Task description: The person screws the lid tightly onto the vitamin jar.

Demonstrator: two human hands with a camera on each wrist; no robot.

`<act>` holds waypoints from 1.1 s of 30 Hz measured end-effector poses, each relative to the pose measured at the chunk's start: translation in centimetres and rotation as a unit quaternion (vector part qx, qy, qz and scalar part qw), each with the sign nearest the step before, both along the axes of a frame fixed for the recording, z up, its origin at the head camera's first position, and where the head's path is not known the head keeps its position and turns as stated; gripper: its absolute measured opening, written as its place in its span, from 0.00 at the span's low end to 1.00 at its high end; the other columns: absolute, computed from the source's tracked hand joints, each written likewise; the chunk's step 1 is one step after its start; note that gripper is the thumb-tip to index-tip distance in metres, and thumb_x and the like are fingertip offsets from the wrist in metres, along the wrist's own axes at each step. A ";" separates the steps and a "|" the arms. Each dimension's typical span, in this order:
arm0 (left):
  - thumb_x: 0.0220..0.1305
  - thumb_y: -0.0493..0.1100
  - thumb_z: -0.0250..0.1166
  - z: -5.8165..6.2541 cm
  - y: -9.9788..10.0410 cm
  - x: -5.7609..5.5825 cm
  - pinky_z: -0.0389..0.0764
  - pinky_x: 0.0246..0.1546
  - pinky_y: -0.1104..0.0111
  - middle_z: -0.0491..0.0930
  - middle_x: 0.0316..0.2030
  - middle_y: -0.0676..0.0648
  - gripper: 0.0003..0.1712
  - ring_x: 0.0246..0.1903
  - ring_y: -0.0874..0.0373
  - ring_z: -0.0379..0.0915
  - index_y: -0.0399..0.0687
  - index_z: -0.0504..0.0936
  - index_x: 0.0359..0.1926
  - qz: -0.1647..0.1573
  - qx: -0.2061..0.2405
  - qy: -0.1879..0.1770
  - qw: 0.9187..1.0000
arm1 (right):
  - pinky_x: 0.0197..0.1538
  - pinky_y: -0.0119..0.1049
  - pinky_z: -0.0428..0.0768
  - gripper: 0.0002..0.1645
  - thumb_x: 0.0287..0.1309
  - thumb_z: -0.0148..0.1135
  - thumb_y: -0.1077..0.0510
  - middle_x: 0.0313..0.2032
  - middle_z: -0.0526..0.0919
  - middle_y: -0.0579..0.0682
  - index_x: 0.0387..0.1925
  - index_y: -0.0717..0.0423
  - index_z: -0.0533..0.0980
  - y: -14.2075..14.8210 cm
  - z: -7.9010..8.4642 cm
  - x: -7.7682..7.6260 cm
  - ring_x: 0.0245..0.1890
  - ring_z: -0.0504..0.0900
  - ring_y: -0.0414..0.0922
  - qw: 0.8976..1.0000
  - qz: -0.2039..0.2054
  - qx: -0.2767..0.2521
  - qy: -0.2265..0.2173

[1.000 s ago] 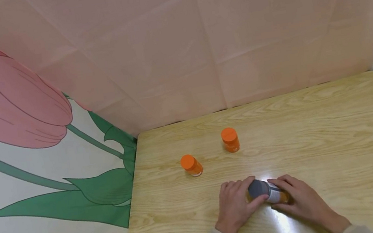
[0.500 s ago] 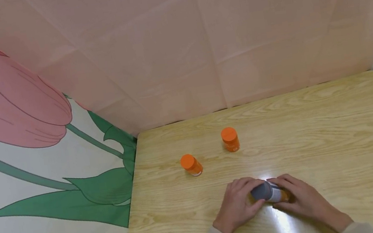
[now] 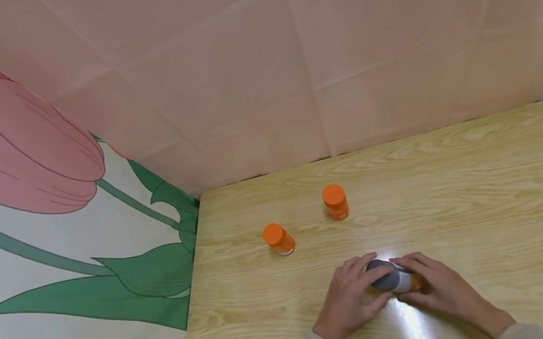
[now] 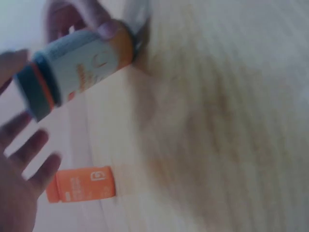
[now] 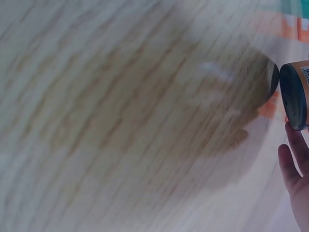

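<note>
A supplement bottle [image 3: 403,279] with a white and orange label lies tilted between the two hands in the head view. Its dark cap [image 4: 36,92] points left, and a thin orange line runs between cap and body. My right hand [image 3: 439,289] grips the body near the base. The left hand [image 3: 347,302] has index finger and thumb around the cap, its other fingers spread apart in the left wrist view. A dark base [image 5: 293,96] shows in the right wrist view, with fingertips [image 5: 289,166] beneath it.
Two small orange bottles with orange caps stand on the wood-grain table: one to the left [image 3: 279,239], the other farther back [image 3: 335,203]. A pink cloth [image 3: 238,81] hangs behind the table, and a tulip-print cloth [image 3: 51,235] hangs at the left.
The left hand's fingers shift around the cap, with the index finger now lying across it. The bottle tips slightly to the right; the right hand stays almost still.
</note>
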State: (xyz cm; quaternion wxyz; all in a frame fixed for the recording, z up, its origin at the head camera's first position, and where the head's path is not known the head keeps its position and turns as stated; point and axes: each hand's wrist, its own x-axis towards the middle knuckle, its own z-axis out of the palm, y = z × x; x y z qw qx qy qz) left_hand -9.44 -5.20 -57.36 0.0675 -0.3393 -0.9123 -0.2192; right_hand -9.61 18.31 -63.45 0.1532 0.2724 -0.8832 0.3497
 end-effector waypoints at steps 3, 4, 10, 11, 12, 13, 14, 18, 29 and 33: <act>0.62 0.66 0.64 -0.5 0.4 0.2 0.76 0.55 0.67 0.76 0.62 0.53 0.30 0.59 0.60 0.73 0.69 0.73 0.63 0.041 -0.018 0.050 0.998 | 0.46 0.23 0.76 0.48 0.26 0.86 0.52 0.49 0.81 0.40 0.58 0.44 0.77 -0.1 -0.2 -0.1 0.42 0.81 0.38 1.000 0.002 -0.008 0.007; 0.62 0.67 0.63 -0.6 0.4 0.3 0.76 0.54 0.68 0.77 0.59 0.54 0.31 0.57 0.61 0.73 0.69 0.73 0.64 0.051 -0.023 0.060 0.997 | 0.48 0.21 0.74 0.48 0.26 0.86 0.52 0.49 0.82 0.40 0.58 0.45 0.77 -0.1 -0.2 -0.1 0.42 0.81 0.38 1.000 0.005 -0.009 0.011; 0.63 0.66 0.63 -0.6 0.4 0.3 0.74 0.50 0.73 0.80 0.50 0.58 0.32 0.47 0.65 0.74 0.66 0.72 0.66 0.059 -0.031 0.061 0.996 | 0.52 0.18 0.72 0.47 0.27 0.85 0.53 0.46 0.85 0.43 0.57 0.48 0.77 -0.1 -0.3 -0.2 0.42 0.83 0.38 0.999 0.023 -0.016 0.026; 0.63 0.66 0.62 -0.6 0.4 0.3 0.73 0.50 0.74 0.80 0.49 0.58 0.32 0.46 0.66 0.74 0.66 0.72 0.65 0.060 -0.033 0.058 0.996 | 0.51 0.18 0.72 0.47 0.27 0.85 0.53 0.46 0.86 0.43 0.57 0.48 0.77 -0.1 -0.3 -0.2 0.42 0.83 0.39 0.999 0.024 -0.017 0.027; 0.63 0.66 0.62 -0.5 0.4 0.2 0.72 0.49 0.74 0.80 0.49 0.58 0.31 0.45 0.66 0.73 0.66 0.72 0.65 0.062 -0.034 0.056 0.996 | 0.51 0.19 0.72 0.46 0.27 0.85 0.53 0.46 0.86 0.43 0.57 0.48 0.77 -0.1 -0.3 -0.3 0.42 0.83 0.39 0.999 0.024 -0.016 0.028; 0.63 0.67 0.62 -0.5 0.4 0.2 0.72 0.48 0.75 0.80 0.48 0.59 0.31 0.45 0.66 0.73 0.66 0.72 0.64 0.065 -0.036 0.055 0.996 | 0.51 0.20 0.73 0.46 0.27 0.85 0.53 0.46 0.86 0.43 0.57 0.47 0.77 -0.1 -0.4 -0.3 0.42 0.83 0.39 0.999 0.023 -0.015 0.029; 0.62 0.68 0.61 -0.4 0.4 0.2 0.71 0.47 0.75 0.80 0.47 0.59 0.31 0.44 0.67 0.73 0.66 0.73 0.63 0.069 -0.037 0.054 0.995 | 0.50 0.22 0.73 0.46 0.27 0.85 0.52 0.46 0.86 0.43 0.57 0.47 0.78 -0.1 -0.3 -0.3 0.41 0.83 0.39 0.999 0.021 -0.013 0.032; 0.60 0.70 0.62 -0.5 0.5 0.2 0.70 0.43 0.76 0.81 0.42 0.60 0.31 0.40 0.68 0.73 0.63 0.74 0.59 0.090 -0.032 0.060 0.994 | 0.48 0.27 0.75 0.46 0.26 0.85 0.50 0.46 0.86 0.41 0.56 0.45 0.78 0.0 -0.4 -0.3 0.41 0.83 0.39 0.999 0.016 -0.002 0.033; 0.61 0.64 0.65 -0.3 0.3 0.0 0.73 0.54 0.72 0.80 0.51 0.59 0.30 0.49 0.66 0.73 0.66 0.74 0.62 0.037 -0.015 0.036 0.999 | 0.49 0.22 0.72 0.47 0.26 0.85 0.53 0.46 0.86 0.44 0.58 0.47 0.78 -0.1 -0.3 -0.2 0.40 0.83 0.40 1.000 0.012 -0.008 0.024; 0.61 0.56 0.68 -0.2 0.0 -0.2 0.73 0.58 0.69 0.77 0.61 0.57 0.28 0.56 0.63 0.73 0.68 0.74 0.63 -0.008 -0.019 0.050 0.999 | 0.50 0.23 0.74 0.49 0.27 0.85 0.54 0.48 0.86 0.44 0.59 0.50 0.77 0.3 -0.3 -0.4 0.42 0.84 0.41 1.000 0.026 0.002 0.017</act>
